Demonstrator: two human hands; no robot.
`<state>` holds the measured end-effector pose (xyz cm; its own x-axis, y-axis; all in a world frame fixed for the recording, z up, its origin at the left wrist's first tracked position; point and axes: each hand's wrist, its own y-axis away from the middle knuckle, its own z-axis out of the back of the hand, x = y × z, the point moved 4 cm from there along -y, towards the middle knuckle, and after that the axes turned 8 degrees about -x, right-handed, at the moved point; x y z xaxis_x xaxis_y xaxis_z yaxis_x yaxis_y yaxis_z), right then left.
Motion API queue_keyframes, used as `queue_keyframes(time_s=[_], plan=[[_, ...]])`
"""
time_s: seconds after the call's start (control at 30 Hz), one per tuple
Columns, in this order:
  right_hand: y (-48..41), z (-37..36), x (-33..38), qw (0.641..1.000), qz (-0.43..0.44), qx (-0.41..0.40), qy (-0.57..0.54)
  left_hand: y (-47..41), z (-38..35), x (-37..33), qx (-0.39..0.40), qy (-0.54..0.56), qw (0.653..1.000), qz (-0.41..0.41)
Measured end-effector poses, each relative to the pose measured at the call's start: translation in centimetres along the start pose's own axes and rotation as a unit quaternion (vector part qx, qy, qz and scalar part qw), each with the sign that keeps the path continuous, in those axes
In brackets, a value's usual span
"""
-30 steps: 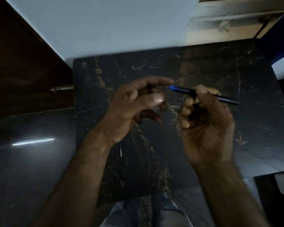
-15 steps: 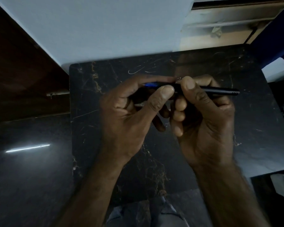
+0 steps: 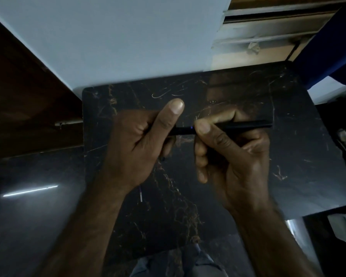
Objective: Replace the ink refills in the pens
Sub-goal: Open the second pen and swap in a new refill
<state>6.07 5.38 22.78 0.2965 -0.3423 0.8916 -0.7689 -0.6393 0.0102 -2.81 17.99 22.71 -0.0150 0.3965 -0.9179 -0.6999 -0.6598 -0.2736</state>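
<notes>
Above the marbled table (image 3: 298,156), the left hand (image 3: 136,140) curled its fingers round 1 end of the black pen (image 3: 246,124), thumb lifted, while the right hand (image 3: 232,152) pinched its middle, seemingly rejoining 2 halves, which next called for a straight push or twist.

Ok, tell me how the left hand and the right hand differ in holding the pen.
The left hand wraps the pen's left end, hiding it; the right hand holds the middle, leaving the right end sticking out. The left thumb points straight up past the pen; the right thumb lies with its tip on the barrel. Both hold the one dark pen, roughly level, above the marble table.
</notes>
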Motion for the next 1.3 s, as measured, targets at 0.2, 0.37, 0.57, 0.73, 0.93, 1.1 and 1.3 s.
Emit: queue_keyframes(time_s=[0.2,0.37,0.57,0.73,0.93,1.1,1.3], plan=[[0.4,1.9,-1.1,0.993,-0.057,-0.097,-0.031,0.5,0.1,0.4,0.018,0.128,0.989,0.064],[0.1,1.8,-1.2,0.991,-0.071,-0.1,-0.058,0.9,-0.2,0.2,-0.04,0.057,0.997,0.027],[0.0,1.6,-1.3,0.991,-0.074,-0.089,-0.066,0.8,-0.8,-0.1,-0.011,0.105,0.993,0.049],[0.1,1.6,-1.5,0.991,-0.079,-0.086,-0.064,0.9,-1.0,0.4,-0.086,0.045,0.993,0.066],[0.0,2.0,-1.6,0.991,-0.064,-0.1,-0.059,1.4,-1.1,0.3,-0.009,0.135,0.988,0.069],[0.3,1.8,-1.4,0.996,-0.033,-0.077,-0.037,1.9,-1.2,0.6,-0.08,0.078,0.99,0.087],[0.2,1.6,-0.6,0.997,0.002,-0.066,-0.034,2.1,-1.4,-1.0,-0.038,0.176,0.983,0.031]])
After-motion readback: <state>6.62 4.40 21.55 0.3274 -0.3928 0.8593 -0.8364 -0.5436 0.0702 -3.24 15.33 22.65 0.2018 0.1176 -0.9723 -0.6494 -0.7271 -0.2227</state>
